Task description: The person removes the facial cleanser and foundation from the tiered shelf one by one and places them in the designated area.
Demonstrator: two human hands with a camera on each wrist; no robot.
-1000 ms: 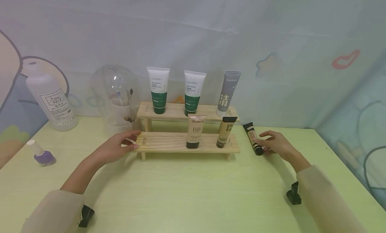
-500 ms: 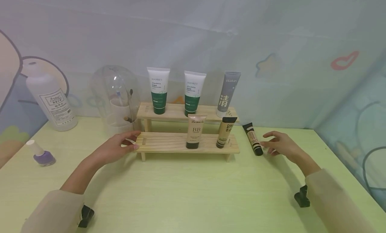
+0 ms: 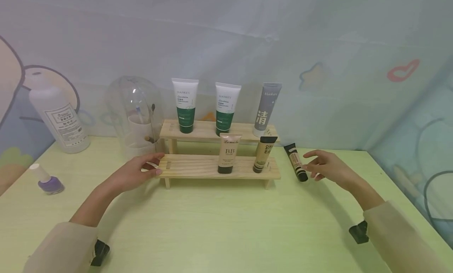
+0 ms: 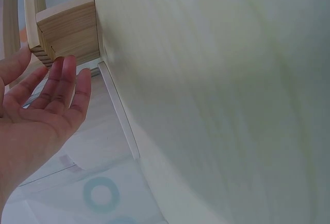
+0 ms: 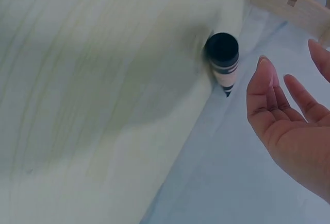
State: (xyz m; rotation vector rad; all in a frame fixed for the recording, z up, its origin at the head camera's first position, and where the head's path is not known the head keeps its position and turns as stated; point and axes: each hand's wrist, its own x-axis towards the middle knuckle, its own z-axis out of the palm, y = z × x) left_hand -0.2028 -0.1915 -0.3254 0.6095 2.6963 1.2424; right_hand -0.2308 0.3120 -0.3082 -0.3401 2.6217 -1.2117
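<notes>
A two-tier wooden display stand (image 3: 191, 169) sits on the table in the head view. My left hand (image 3: 136, 173) grips the left end of its lower shelf between thumb and fingers; the left wrist view shows the fingertips at the board's end. To the right of the stand, a black-and-beige cosmetic tube (image 3: 296, 163) lies flat on the table. Beside it is my right hand (image 3: 327, 169), fingers loosely bent and holding nothing. In the right wrist view the tube's black cap (image 5: 223, 49) faces the camera, apart from the fingers.
White-green tubes (image 3: 185, 106) (image 3: 226, 108) and a grey tube (image 3: 267, 108) stand on the upper shelf. A BB cream tube (image 3: 228, 153) and gold tube (image 3: 264, 155) stand below. A clear-domed holder (image 3: 136, 120), white bottle (image 3: 60, 116) and purple nail polish (image 3: 51, 184) are left.
My right hand has let go of the lying black-and-beige tube and drawn back a little to the right. The left hand stays at the stand, and the tubes on it stand as before.
</notes>
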